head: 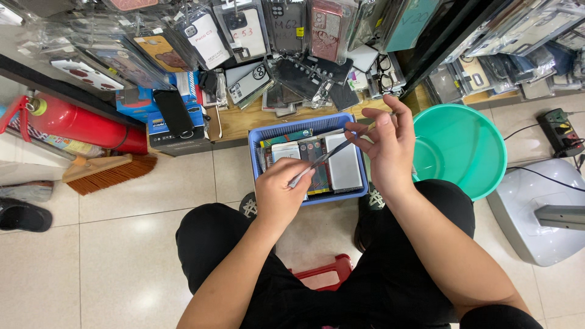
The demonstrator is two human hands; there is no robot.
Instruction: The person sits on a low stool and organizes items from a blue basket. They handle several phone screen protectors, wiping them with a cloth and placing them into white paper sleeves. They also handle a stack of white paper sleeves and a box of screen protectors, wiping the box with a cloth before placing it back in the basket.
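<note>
Your left hand (280,192) and your right hand (385,143) share one thin, flat, dark strip (329,155), held slantwise above the blue basket (259,146). Your left fingers are pinched together on its lower end, and the thumb and forefinger of your right hand are clamped on its upper end, so the strip runs between them just over the basket's contents. The basket stands on the tiled floor (122,244) right in front of your knees, and flat packets (344,164) stand packed in it side by side. Just to the right of the basket, touching or nearly so, lies a green plastic basin (469,146). Behind the basket a low wooden shelf (237,122) carries bagged phone cases (207,39). Off to the left lie a red fire extinguisher (79,125) and a hand broom (109,170), well apart from your hands. You sit on a red stool (323,271)
</note>
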